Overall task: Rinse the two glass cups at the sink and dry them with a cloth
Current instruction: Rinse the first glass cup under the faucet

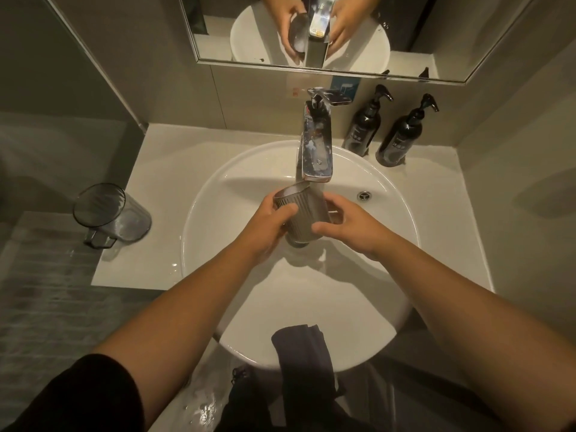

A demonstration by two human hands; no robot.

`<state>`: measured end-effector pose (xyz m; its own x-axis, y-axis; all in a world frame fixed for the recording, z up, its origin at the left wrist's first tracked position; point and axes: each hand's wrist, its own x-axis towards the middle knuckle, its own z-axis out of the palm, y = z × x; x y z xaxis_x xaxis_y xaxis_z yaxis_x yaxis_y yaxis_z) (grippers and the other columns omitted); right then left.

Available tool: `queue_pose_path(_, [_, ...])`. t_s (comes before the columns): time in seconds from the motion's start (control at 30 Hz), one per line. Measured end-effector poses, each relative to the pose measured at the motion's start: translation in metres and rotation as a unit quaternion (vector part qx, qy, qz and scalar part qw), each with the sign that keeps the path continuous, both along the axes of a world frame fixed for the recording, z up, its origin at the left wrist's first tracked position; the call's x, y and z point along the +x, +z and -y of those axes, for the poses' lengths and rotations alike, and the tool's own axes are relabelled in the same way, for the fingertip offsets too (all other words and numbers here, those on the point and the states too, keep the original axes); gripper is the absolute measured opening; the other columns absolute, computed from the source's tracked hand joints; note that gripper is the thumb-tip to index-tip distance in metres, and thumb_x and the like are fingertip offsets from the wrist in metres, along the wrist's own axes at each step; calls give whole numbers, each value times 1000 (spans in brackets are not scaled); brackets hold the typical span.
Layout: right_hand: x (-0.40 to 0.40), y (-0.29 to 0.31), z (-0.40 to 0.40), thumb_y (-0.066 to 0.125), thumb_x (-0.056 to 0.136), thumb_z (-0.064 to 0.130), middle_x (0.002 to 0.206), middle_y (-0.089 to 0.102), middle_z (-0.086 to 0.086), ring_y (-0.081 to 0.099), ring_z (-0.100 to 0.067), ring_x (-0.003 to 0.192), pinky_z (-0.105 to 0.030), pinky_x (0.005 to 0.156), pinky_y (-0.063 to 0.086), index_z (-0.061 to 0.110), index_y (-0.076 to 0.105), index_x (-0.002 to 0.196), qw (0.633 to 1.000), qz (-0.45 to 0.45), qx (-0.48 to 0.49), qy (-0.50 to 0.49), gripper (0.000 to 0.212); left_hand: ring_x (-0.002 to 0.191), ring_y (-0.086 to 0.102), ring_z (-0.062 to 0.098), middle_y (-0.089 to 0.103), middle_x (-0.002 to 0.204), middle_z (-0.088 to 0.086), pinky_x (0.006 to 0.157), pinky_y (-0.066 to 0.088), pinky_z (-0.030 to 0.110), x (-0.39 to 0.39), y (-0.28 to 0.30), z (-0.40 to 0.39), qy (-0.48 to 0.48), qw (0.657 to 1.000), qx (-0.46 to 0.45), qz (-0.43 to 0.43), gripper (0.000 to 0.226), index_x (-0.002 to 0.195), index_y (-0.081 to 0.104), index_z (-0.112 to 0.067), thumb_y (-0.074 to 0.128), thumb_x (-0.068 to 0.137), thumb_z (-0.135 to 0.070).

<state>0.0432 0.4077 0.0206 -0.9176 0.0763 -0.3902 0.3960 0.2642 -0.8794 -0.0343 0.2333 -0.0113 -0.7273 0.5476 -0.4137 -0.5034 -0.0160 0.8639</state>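
Observation:
A ribbed grey glass cup (307,213) is held over the middle of the white sink (218,194), its rim just under the spout of the chrome faucet (315,151). My left hand (268,229) grips its left side and my right hand (349,226) holds its right side and base. The second glass cup (109,213), smoky with a handle, stands upright on the counter to the left of the sink. A dark cloth (304,357) hangs over the sink's near rim.
Two black pump bottles (363,129) (400,138) stand on the counter behind the sink at the right. The overflow hole (364,195) is on the basin's right wall. A mirror (311,35) hangs above. Wet floor shows below the counter's left edge.

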Motion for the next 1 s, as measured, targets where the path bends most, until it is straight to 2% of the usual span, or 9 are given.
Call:
queue_pose_path(0.1, [3, -4, 5, 79, 68, 43, 126, 60, 6, 63, -16, 111, -46, 98, 51, 26, 46, 137, 1000, -1, 6, -18, 79, 106, 64, 24, 64, 118, 9, 87, 56, 38, 0, -2, 0, -8, 1000, 7, 20, 49, 135, 48, -11, 54, 88, -22])
queue_pose_path(0.2, [5, -10, 9, 79, 76, 33, 123, 60, 5, 64, -16, 106, -44, 95, 53, 27, 47, 135, 999, -6, 17, -33, 68, 108, 64, 28, 65, 117, 13, 94, 53, 48, 1, -5, -1, -3, 1000, 8, 29, 51, 133, 50, -5, 53, 86, -23])
queue_pose_path(0.3, [8, -13, 12, 78, 78, 31, 124, 58, 5, 63, -14, 106, -40, 95, 53, 27, 45, 135, 999, -1, 20, -40, 66, 104, 66, 25, 67, 116, 13, 89, 56, 42, 2, -7, -1, -2, 999, -5, 39, 43, 134, 52, -3, 52, 94, -21])
queue_pose_path(0.43, [12, -20, 19, 77, 72, 38, 124, 59, 6, 60, -10, 112, -39, 94, 54, 28, 38, 141, 998, 10, 10, -55, 80, 95, 67, 21, 69, 111, 14, 72, 57, 28, 3, -10, -3, -9, 999, -38, 26, 31, 129, 57, -3, 44, 104, -17])
queue_pose_path(0.53, [13, -22, 22, 77, 77, 29, 114, 63, 1, 65, -11, 100, -33, 84, 58, 25, 40, 139, 996, 12, -9, -84, 72, 95, 70, 24, 73, 105, 14, 76, 58, 33, 7, -8, -8, -19, 998, -44, 29, 31, 119, 63, -5, 39, 107, -19])
queue_pose_path(0.63, [13, -23, 23, 73, 85, 17, 106, 62, -3, 66, -9, 85, -21, 68, 55, 21, 40, 136, 992, 27, -41, -117, 61, 106, 70, 33, 73, 114, 19, 90, 58, 45, 10, -7, -11, -27, 998, -56, 33, 37, 122, 64, -6, 35, 107, -23])
queue_pose_path(0.77, [8, -27, 21, 71, 85, 24, 105, 68, -4, 70, -16, 87, -34, 78, 57, 21, 40, 137, 988, 62, -70, -125, 60, 107, 71, 28, 76, 113, 9, 100, 53, 51, 13, -4, -16, -39, 990, -134, 15, 45, 117, 71, -20, 35, 100, -42])
queue_pose_path(0.9, [0, -28, 23, 68, 79, 41, 108, 70, -3, 72, -19, 90, -47, 89, 56, 24, 48, 130, 984, 89, -59, -145, 58, 95, 72, 28, 77, 100, 8, 93, 57, 51, 10, -1, -20, -43, 970, -238, -35, 64, 108, 73, -20, 28, 86, -59])
queue_pose_path(1.0, [-4, -27, 26, 62, 83, 45, 106, 70, 3, 70, -18, 92, -44, 86, 58, 30, 57, 116, 986, 88, -31, -141, 36, 92, 73, 29, 76, 102, 10, 87, 61, 48, 10, 3, -23, -52, 964, -260, 10, 71, 113, 70, -18, 28, 88, -69])
